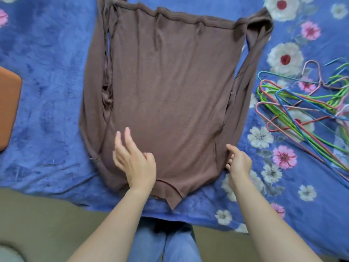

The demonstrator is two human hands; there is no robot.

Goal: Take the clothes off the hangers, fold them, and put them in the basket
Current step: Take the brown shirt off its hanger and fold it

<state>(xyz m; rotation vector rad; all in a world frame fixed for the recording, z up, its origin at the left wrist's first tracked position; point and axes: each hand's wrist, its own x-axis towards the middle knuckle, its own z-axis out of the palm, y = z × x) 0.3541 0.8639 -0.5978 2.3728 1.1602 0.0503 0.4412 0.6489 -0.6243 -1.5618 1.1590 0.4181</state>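
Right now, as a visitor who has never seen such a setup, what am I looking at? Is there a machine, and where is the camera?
There is no machine here: a person works with two bare hands, filmed by one camera worn on the head and looking down. A brown long-sleeved knit top lies spread flat on a blue flowered fleece blanket. The left hand is open over the top; the right hand pinches its side edge. To the right lies a heap of coloured wire hangers. At the left edge sits an orange-brown block that I cannot identify.
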